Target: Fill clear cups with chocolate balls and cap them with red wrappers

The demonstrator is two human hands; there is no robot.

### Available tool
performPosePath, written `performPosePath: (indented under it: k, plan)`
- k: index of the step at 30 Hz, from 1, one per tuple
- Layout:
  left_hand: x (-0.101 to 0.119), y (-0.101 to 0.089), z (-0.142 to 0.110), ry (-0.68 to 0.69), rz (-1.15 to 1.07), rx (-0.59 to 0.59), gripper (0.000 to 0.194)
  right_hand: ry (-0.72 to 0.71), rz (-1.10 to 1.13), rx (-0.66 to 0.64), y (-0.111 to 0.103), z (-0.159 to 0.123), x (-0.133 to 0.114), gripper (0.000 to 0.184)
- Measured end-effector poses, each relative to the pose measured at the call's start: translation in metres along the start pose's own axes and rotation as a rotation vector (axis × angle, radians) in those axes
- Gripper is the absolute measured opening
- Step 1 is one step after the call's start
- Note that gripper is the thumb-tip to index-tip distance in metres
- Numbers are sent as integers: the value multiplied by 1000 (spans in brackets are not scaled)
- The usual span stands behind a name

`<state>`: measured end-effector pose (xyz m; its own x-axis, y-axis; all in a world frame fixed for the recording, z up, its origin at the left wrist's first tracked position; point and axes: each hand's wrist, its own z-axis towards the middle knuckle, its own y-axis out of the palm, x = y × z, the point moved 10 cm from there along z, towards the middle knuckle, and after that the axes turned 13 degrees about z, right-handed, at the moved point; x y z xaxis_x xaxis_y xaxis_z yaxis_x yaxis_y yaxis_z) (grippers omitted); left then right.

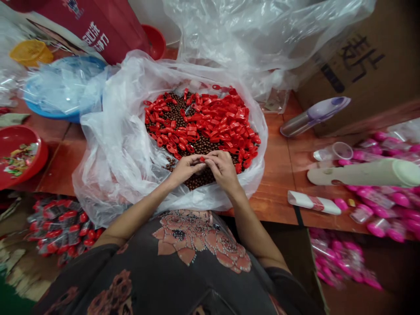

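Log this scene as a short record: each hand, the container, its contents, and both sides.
Left hand: fingertips pinching a small red piece
Right hand: thumb and fingers on the same piece
Container: translucent plastic bag, spread open on the reddish table
Contents: many red plastic pieces among small brown beads
Left side: blue basin holding clear plastic packaging; red bowl with small multicoloured items
Right side: purple-topped clear tube; cardboard box; pink-and-clear items
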<state>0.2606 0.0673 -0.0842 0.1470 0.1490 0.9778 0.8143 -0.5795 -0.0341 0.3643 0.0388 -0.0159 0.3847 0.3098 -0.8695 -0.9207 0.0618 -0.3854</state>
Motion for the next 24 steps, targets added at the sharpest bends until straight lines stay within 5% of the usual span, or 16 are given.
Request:
performPosePath:
  k: [3,6,11,14,19,24]
  plan:
    - [8,-4,-1,9,-73,15,42,49,168,39,-7,-8,9,30]
    - [19,-8,-3,30,-140,25,40,232,403,255,-27,-23,39,39]
    - [19,-9,-4,25,-144,42,39,484,547,361,-26,-40,63,32]
    - [12,-4,-3,-5,-116,34,41,337,432,400,-34,-32,41,34]
    - [9,2,-5,-15,-127,20,60,3,-47,-25,1,-14,-1,64]
    - [5,-7,-11,-57,-89,125,65,-126,-334,-81,13,-19,-6,78]
